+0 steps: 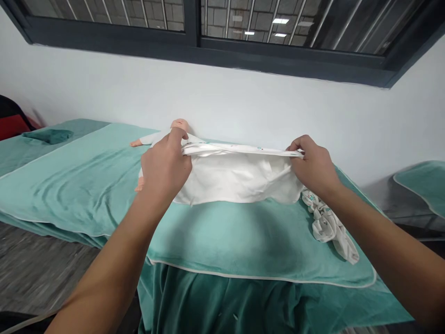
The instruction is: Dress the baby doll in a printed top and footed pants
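My left hand (167, 162) is closed on the left end of a white cloth (239, 178) whose upper edge shows small coloured prints. At the right end, my right hand (311, 162) pinches the same edge, so it is pulled nearly straight between them. The lower part hangs down to the bed cover. Just beyond my left hand lies a baby doll (180, 124) in white sleeves. One small doll hand (136, 143) sticks out to the left, and another shows beside my left wrist. The rest of the doll is hidden by my hand and the cloth.
A crumpled printed white cloth (328, 222) lies near my right forearm. Beneath everything is a bed with a green cover (225, 241). A white wall (229, 102) and a dark-framed window (215, 51) stand behind. Something red and black (14, 120) is at far left.
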`<state>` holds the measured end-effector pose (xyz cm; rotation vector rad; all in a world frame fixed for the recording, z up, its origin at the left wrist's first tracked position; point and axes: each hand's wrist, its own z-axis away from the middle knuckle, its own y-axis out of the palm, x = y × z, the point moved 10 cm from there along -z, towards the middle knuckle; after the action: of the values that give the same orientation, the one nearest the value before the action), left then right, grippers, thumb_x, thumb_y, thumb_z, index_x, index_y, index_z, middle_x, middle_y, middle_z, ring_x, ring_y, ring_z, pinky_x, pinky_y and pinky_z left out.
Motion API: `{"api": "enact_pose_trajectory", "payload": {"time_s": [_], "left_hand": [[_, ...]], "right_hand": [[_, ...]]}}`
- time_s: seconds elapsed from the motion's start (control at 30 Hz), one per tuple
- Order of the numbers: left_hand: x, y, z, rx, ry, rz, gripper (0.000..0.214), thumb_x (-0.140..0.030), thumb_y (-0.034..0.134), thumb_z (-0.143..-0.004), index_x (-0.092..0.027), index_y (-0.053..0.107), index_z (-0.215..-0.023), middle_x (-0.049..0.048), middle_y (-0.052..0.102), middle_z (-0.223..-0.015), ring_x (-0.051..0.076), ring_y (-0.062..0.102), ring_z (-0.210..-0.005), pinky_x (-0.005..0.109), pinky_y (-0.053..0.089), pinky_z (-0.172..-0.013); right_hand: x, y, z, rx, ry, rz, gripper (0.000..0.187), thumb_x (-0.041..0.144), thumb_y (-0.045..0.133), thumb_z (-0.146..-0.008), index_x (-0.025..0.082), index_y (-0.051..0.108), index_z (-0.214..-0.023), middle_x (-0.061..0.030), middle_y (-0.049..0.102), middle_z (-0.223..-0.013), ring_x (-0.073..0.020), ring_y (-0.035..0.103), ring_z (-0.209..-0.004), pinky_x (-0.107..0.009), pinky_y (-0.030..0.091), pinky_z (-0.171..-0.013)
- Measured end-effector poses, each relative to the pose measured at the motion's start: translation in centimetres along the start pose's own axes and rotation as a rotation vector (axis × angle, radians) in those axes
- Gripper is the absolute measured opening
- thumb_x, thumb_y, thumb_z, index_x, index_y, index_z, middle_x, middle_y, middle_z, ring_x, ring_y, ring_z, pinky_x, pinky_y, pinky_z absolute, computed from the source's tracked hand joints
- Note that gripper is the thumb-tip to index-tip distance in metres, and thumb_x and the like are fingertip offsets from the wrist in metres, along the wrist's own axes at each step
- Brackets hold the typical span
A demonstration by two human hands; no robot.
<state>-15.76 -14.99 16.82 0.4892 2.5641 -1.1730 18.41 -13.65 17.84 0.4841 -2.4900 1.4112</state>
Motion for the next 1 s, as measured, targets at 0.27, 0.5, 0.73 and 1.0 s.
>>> {"api": "enact_pose_trajectory", "payload": {"time_s": [0.27, 0.5, 0.73, 1.0], "left_hand": [[1.4, 4.0, 0.4, 0.236, 0.013, -0.32, 0.026, -0.012, 0.054, -0.079, -0.023, 0.062, -0.101, 0.0068, 0.059, -0.067, 0.031, 0.063, -0.071, 0.04, 0.046, -0.068], [-0.3, 11.8, 4.0, 0.253, -0.002, -0.264, 0.034, -0.008, 0.04, -0.088, -0.015, 0.062, -0.112, 0.0224, 0.065, -0.111, 0.038, 0.064, -0.101, 0.047, 0.049, -0.081], [-6.5, 19.0, 14.0, 0.444, 0.329, 0.093, 0.041, -0.004, 0.037, -0.09, -0.017, 0.061, -0.119, 0.0193, 0.061, -0.131, 0.033, 0.055, -0.126, 0.046, 0.043, -0.105], [-0.8, 21.2, 11.8, 0.443, -0.14, 0.189, 0.026, -0.027, 0.05, -0.094, -0.016, 0.061, -0.116, 0.0222, 0.065, -0.124, 0.038, 0.058, -0.125, 0.053, 0.04, -0.109]], "right_hand": [[-2.4, 1.8, 0.0, 0.284, 0.1, 0.305, 0.022, 0.016, 0.056, -0.072, 0.027, 0.069, -0.087, -0.0041, 0.064, -0.071, -0.0214, 0.053, -0.065, -0.031, 0.036, -0.062], [-1.8, 9.7, 3.1, 0.312, -0.005, 0.577, 0.037, 0.009, 0.038, -0.09, 0.017, 0.064, -0.115, -0.0199, 0.068, -0.11, -0.0303, 0.067, -0.085, -0.041, 0.046, -0.071], [2.3, 17.7, 10.9, 0.27, -0.378, 0.231, 0.045, 0.008, 0.036, -0.094, 0.017, 0.057, -0.132, -0.018, 0.05, -0.15, -0.033, 0.044, -0.14, -0.052, 0.038, -0.112], [-1.2, 22.1, 9.5, 0.414, -0.002, 0.124, 0.05, 0.03, 0.038, -0.099, 0.004, 0.048, -0.141, -0.0239, 0.058, -0.141, -0.0338, 0.051, -0.134, -0.048, 0.038, -0.113]]}}
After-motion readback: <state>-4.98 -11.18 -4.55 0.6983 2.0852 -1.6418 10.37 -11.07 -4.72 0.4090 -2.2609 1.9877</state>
